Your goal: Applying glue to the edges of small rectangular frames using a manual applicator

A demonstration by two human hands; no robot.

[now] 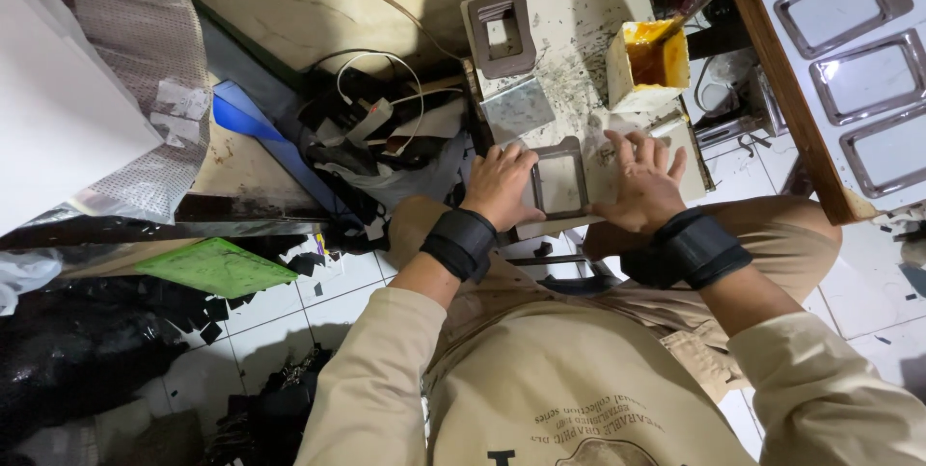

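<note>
A dark grey rectangular frame with a pale window panel [559, 183] lay flat at the near edge of a small, scuffed white tabletop [579, 22], pinned between the seated person's two hands. The left hand [500, 183] rested along the frame's left side, fingers curled against its edge and thumb at its lower corner, clamped lightly on the piece rather than lifting it. The right hand [644, 181] lay just beside the frame's right edge, fingers spread and pressed flat on a pale sheet [617, 152] that ran out from under that side; it was open, gripping nothing. Both wrists wore black bands.

The step in hand appeared to be seating and pressing the frame onto the sheet. Done well, that would call for even downward pressure from both hands, the frame's corners kept square to the sheet, and the left fingers kept off the pale panel.

Farther back on the tabletop sat a second dark frame [503, 32], well apart from the hands, a grey square plate [518, 107] between the two frames, and an open white carton stained with amber glue [648, 63] just beyond the right hand. Shiny metal frames [839, 3] lay in rows on a white surface at right.
</note>
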